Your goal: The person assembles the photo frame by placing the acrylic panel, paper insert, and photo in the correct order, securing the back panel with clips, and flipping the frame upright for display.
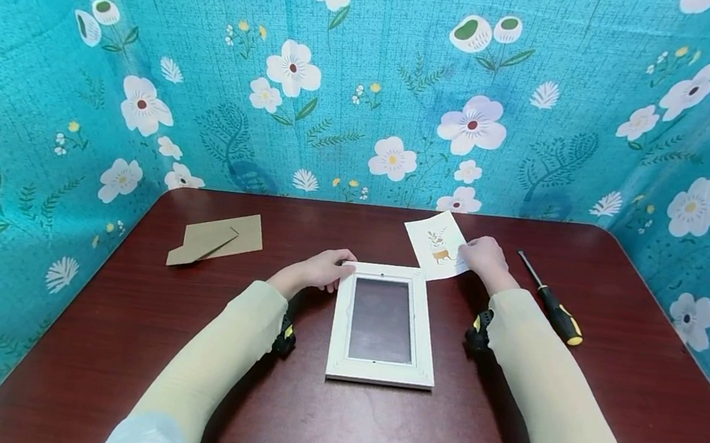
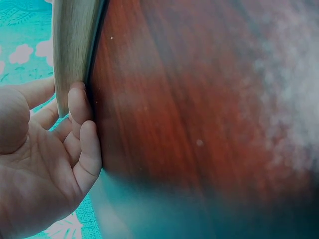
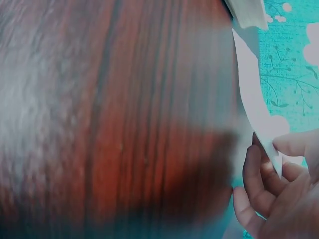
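Note:
A white picture frame (image 1: 341, 324) lies on the table, a greyish pane showing in its opening. At its upper left corner, my left hand (image 1: 320, 271) grips the edge between thumb and fingers. The left wrist view shows the frame's side (image 2: 75, 45) in that hand (image 2: 45, 154). My right hand (image 1: 487, 260) pinches the lower right edge of a white picture card (image 1: 427, 235) printed with a plant and an orange-brown figure. This card is tilted beside the frame's upper right corner and overlaps it in the head view. In the right wrist view the card (image 3: 249, 79) runs up from the fingertips.
A brown backing board (image 1: 242, 233) with a raised flap lies at the table's left. To the right of my right hand is a black and yellow screwdriver (image 1: 558, 312). A blue flowered cloth (image 1: 357, 102) hangs behind the dark red table (image 1: 340, 437).

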`<action>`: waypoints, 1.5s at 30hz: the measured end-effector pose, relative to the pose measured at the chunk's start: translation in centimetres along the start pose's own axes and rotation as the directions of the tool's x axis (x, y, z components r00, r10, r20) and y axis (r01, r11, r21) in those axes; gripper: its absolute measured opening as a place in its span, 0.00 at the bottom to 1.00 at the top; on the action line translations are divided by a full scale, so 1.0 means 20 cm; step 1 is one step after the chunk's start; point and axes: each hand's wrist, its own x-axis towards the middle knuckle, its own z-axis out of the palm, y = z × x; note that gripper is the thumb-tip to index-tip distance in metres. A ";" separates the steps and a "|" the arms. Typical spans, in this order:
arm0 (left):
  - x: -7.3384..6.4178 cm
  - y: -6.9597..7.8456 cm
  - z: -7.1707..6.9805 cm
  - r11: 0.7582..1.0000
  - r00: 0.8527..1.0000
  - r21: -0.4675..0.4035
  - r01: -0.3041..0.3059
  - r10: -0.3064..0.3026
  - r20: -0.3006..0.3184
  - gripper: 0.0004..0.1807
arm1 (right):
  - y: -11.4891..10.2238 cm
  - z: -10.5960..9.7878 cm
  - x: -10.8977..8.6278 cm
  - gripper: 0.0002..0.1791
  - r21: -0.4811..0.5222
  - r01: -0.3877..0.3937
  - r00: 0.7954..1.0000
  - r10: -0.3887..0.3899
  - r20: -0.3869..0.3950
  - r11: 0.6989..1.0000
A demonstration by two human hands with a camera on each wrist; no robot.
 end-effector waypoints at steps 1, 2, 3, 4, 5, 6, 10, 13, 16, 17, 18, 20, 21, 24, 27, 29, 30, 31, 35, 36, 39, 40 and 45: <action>0.00 0.00 0.00 1.000 1.000 -0.001 0.002 -0.002 -0.001 0.16 | 0.01 0.00 0.01 0.22 0.024 0.006 1.000 -0.006 0.001 1.000; 0.00 0.00 0.00 1.000 1.000 -0.003 0.004 -0.004 -0.003 0.16 | 0.01 -0.01 0.01 0.23 0.047 0.014 1.000 -0.014 0.004 0.999; 0.00 0.00 0.00 1.000 1.000 -0.005 0.007 -0.007 -0.003 0.16 | 0.02 -0.01 0.02 0.23 0.071 0.018 1.000 -0.019 0.008 0.997; 0.00 0.00 0.00 1.000 1.000 -0.006 0.010 -0.010 -0.004 0.16 | 0.02 -0.01 0.03 0.23 0.102 0.018 1.000 -0.020 0.013 0.995; 0.00 0.00 0.00 1.000 1.000 -0.008 0.013 -0.013 -0.004 0.16 | 0.03 -0.01 0.03 0.23 0.133 0.014 1.000 -0.017 0.020 0.991; -0.01 0.00 0.00 1.000 1.000 -0.008 0.015 -0.015 -0.004 0.16 | 0.03 -0.01 0.04 0.23 0.166 0.007 1.000 -0.011 0.028 0.986; -0.01 0.00 -0.01 1.000 1.000 -0.008 0.019 -0.019 -0.003 0.16 | 0.02 -0.02 0.05 0.25 0.278 -0.020 0.999 0.009 0.042 0.960; -0.01 0.00 -0.01 1.000 1.000 -0.006 0.017 -0.017 -0.006 0.16 | 0.01 -0.03 0.05 0.26 0.316 -0.024 0.999 0.012 0.041 0.948; -0.01 0.00 -0.01 1.000 1.000 -0.004 0.013 -0.014 -0.008 0.16 | 0.00 -0.05 0.04 0.26 0.342 -0.023 0.999 0.011 0.037 0.939; -0.01 0.00 0.00 1.000 1.000 -0.004 0.012 -0.012 -0.008 0.16 | -0.01 -0.05 0.03 0.26 0.348 -0.018 0.999 0.006 0.036 0.937; -0.01 0.00 0.00 1.000 1.000 -0.004 0.011 -0.011 -0.008 0.16 | -0.01 -0.06 0.02 0.26 0.358 -0.015 0.999 0.003 0.033 0.934; -0.01 0.00 0.00 1.000 1.000 -0.004 0.011 -0.011 -0.006 0.16 | -0.02 -0.07 0.01 0.26 0.370 -0.004 1.000 -0.007 0.028 0.929; -0.01 0.00 0.00 1.000 1.000 -0.004 0.011 -0.012 -0.005 0.16 | -0.02 -0.08 0.00 0.26 0.376 0.001 1.000 -0.011 0.024 0.926; -0.01 0.01 0.00 1.000 1.000 -0.006 0.011 -0.011 -0.001 0.16 | -0.01 -0.10 -0.03 0.26 0.400 0.022 1.000 -0.026 0.005 0.916; -0.01 0.01 0.00 1.000 1.000 -0.006 0.006 -0.006 0.002 0.16 | -0.01 -0.12 -0.06 0.26 0.423 0.041 0.999 -0.040 -0.011 0.905; -0.01 0.01 0.00 1.000 1.000 -0.006 0.003 -0.003 0.002 0.16 | -0.01 -0.14 -0.08 0.26 0.425 0.054 0.999 -0.051 -0.018 0.904; 0.00 0.01 0.00 1.000 1.000 -0.007 0.003 -0.003 0.003 0.16 | -0.01 -0.14 -0.09 0.26 0.426 0.063 0.998 -0.059 -0.022 0.902; 0.00 0.01 0.00 1.000 1.000 -0.007 0.003 -0.003 0.003 0.16 | -0.01 -0.15 -0.10 0.26 0.427 0.071 0.998 -0.065 -0.027 0.902; 0.00 0.00 0.00 1.000 1.000 -0.008 0.006 -0.006 0.001 0.16 | -0.01 -0.17 -0.13 0.25 0.424 0.117 0.993 -0.103 -0.055 0.898; 0.00 0.00 0.00 1.000 1.000 -0.007 0.007 -0.007 0.001 0.16 | -0.01 -0.17 -0.14 0.25 0.425 0.128 0.992 -0.112 -0.063 0.896; 0.00 0.00 0.00 1.000 1.000 -0.003 0.003 -0.003 -0.001 0.16 | -0.01 -0.18 -0.17 0.23 0.419 0.171 0.985 -0.145 -0.095 0.892; 0.00 0.00 0.00 1.000 1.000 -0.003 0.002 -0.002 -0.003 0.16 | -0.01 -0.18 -0.18 0.23 0.415 0.187 0.982 -0.158 -0.104 0.890; 0.00 -0.01 0.01 1.000 1.000 -0.002 -0.003 0.003 -0.005 0.16 | 0.00 -0.18 -0.24 0.21 0.411 0.250 0.967 -0.206 -0.148 0.877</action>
